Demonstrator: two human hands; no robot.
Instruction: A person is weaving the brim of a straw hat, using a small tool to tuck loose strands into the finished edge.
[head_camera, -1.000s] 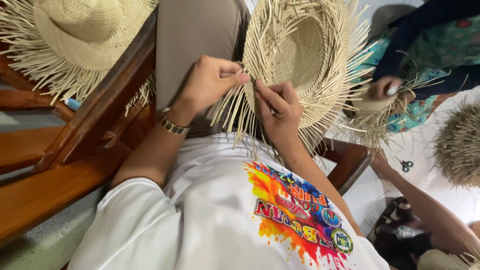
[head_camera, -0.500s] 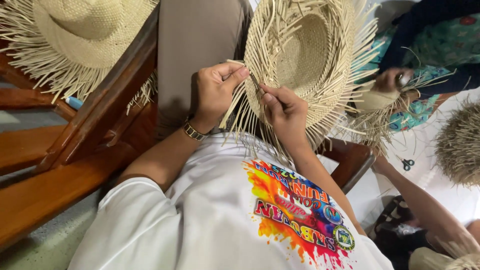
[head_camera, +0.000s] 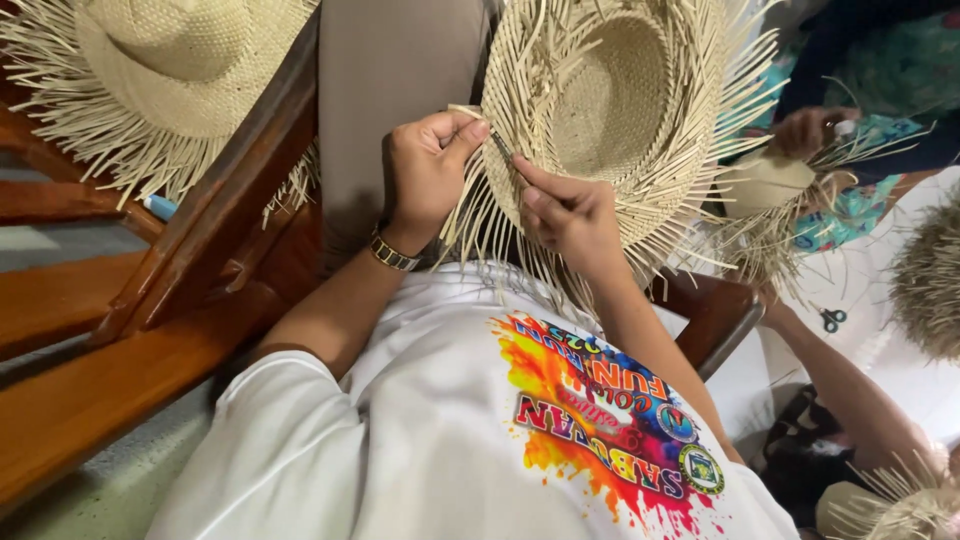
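Hat in work: your unfinished straw hat (head_camera: 610, 90) sits just past your chest, crown hollow turned toward you, pale cream, tightly woven in the crown and inner brim.
Brim edge: the weave stops partway out and long loose straw strands (head_camera: 700, 170) fan out all around, stiff and uneven, some crossing one another.
Left hand: your left hand (head_camera: 428, 170) is curled narrow at the near-left edge of the brim, thumb and forefinger pinching strands there; a metal-link watch (head_camera: 392, 254) sits on that wrist.
Right hand: your right hand (head_camera: 570, 215) is closed narrow too, pinching a thin dark tool (head_camera: 503, 148) whose tip meets the brim just beside your left fingertips. What kind of tool it is, you cannot tell.
Spacing: your two hands are close, almost touching, both on the same stretch of rim.
Hollow of the crown: the bowl-like inside of the hat holds nothing but a few stray strands lying across its mouth.
Second hat: a finished-looking crown with the same ragged fringe, the other straw hat (head_camera: 170, 70), rests upper left over a brown wooden chair frame (head_camera: 230, 240).
Nearby: another person's hand (head_camera: 810, 130) at upper right holds a smaller straw piece (head_camera: 765, 190); small scissors (head_camera: 832, 320) lie on the white table (head_camera: 900, 270) beyond.
Your shirt: white with a bright multicoloured print (head_camera: 600, 420).
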